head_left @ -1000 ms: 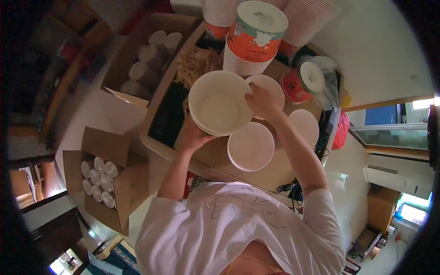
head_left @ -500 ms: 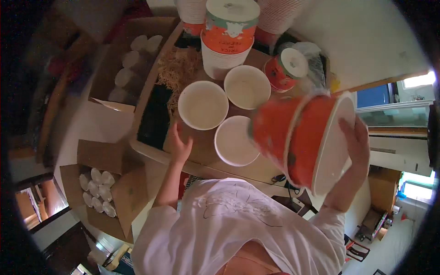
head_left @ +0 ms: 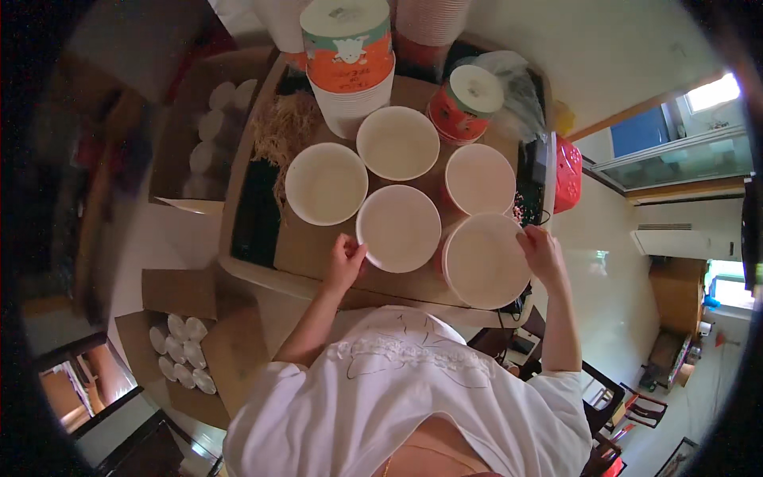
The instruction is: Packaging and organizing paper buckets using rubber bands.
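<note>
Several round paper buckets with white insides stand mouth up on the table in front of me. My right hand pinches the rim of the near-right paper bucket. At the left edge of the near-middle paper bucket, my left hand has its fingers closed on the rim. Farther back are a left bucket, a middle bucket and a right bucket. The buckets' outer walls are mostly hidden from above.
Behind them rises a stack of white tubs topped by an upside-down orange and green bucket. A small upturned orange bucket sits beside a clear plastic bag. Shredded paper lies at left. Cardboard boxes hold white rolls.
My right hand has set down the orange buckets it was carrying; two now stand apart at the right. My left hand has gone from open to closed at the near-middle bucket's rim.
</note>
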The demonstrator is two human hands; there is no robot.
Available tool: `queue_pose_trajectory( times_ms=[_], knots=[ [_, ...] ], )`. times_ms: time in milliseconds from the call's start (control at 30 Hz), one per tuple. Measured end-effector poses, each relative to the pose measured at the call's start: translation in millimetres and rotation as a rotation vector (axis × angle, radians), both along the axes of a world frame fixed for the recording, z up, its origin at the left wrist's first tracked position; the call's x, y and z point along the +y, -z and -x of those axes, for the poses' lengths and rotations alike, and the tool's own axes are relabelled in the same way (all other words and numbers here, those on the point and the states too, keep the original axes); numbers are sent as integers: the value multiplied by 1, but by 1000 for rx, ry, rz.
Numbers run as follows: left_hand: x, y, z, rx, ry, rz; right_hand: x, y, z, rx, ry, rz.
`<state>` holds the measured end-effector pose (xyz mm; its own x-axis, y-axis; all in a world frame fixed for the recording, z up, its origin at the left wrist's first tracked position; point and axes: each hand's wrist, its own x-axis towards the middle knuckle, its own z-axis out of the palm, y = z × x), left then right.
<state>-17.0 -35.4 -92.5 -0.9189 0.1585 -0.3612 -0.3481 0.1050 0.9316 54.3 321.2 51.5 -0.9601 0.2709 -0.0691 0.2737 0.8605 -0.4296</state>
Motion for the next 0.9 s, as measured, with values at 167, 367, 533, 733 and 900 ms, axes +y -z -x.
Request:
queue_pose_trajectory(
  times_ms=[167,367,533,733,900],
  knots=[
    [-5,-28,-5,372,-48,258,-4,-57,6,-211,137,169],
    [14,-170,50,-303,286,-610,-57,-129,67,679,-40,189],
    [30,-260,149,213,-24,-873,-94,-128,153,1098,-489,-58],
    [11,-258,283,799,-100,-579,-115,-105,264,1128,-573,62],
    [-14,-162,351,623,-30,-281,-112,-36,299,862,-582,-119]
  ],
)
